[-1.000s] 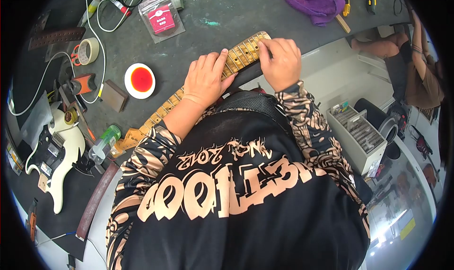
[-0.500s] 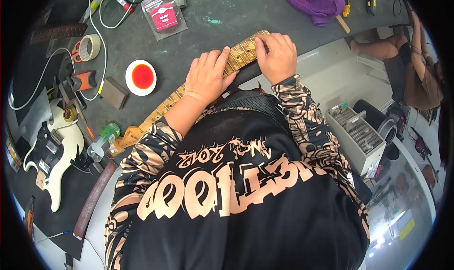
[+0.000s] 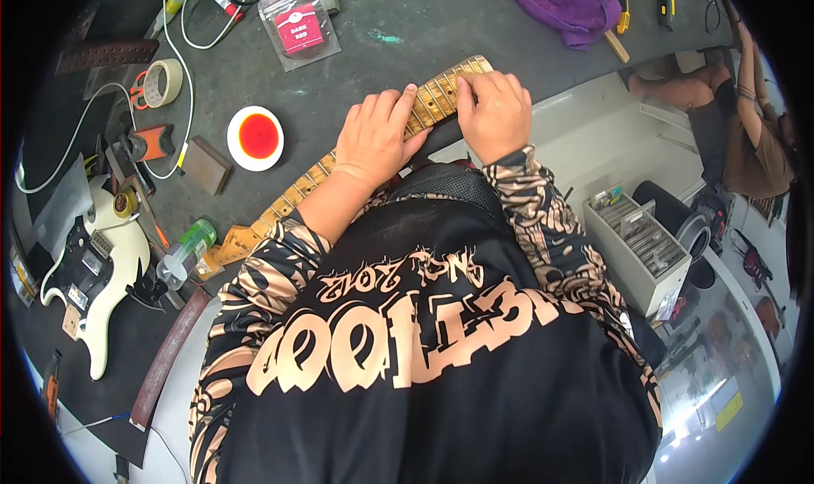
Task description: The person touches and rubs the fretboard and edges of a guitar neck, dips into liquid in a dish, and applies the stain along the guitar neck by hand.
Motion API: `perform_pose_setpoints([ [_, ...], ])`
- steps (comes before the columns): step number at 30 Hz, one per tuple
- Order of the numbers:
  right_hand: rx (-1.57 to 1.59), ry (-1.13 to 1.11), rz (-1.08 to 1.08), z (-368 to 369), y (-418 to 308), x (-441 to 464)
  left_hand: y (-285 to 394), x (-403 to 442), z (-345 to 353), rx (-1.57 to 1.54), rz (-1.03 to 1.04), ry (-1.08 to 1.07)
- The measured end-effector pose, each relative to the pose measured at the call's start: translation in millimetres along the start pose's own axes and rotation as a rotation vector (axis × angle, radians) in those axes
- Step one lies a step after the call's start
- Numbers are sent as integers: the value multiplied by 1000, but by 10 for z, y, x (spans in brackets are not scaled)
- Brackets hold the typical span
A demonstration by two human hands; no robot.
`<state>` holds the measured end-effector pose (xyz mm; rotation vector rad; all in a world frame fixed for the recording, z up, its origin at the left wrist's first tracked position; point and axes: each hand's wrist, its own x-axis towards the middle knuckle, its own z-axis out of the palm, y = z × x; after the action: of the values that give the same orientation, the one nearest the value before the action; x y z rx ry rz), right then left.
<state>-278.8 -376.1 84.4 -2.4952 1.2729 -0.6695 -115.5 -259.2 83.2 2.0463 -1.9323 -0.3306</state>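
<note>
A maple guitar neck (image 3: 302, 185) with dark dot inlays lies slantwise along the table's near edge, its headstock by my left forearm. Around its middle is my left hand (image 3: 374, 134), thumb below and fingers on the far side, gripping it. Close to the neck's upper end, my right hand (image 3: 495, 115) is curled with thumb and fingertips pinched at the fretboard. Whatever those fingertips hold, if anything, is hidden. A white dish (image 3: 231, 138) of red-orange liquid sits beyond the neck, left of my left hand.
At the back lie a pouch labelled Dark Red (image 3: 301, 30) and a purple cloth (image 3: 570, 11). To the left are masking tape (image 3: 172, 83), a green-labelled bottle (image 3: 188, 251) and a white guitar body (image 3: 127, 268). Another person (image 3: 750, 136) is at the far right.
The upper end of the neck has shifted slightly to the right. My right hand has moved a little down relative to it, its fingers still curled; my left hand keeps its grip.
</note>
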Motion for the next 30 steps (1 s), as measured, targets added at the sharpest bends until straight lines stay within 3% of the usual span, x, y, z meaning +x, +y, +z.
perform_pose_setpoints([
  [17,-38,-53,-81,-194,7,-110,7,-5,1,-6,-9,3],
  [21,8,-92,2,-268,232,-50,2,0,5,-5,-12,-1],
  [23,10,5,-49,-236,325,135,5,-3,3,-7,-13,-6],
  [30,-33,-91,-115,-203,420,166,0,-2,3,-11,-9,1],
])
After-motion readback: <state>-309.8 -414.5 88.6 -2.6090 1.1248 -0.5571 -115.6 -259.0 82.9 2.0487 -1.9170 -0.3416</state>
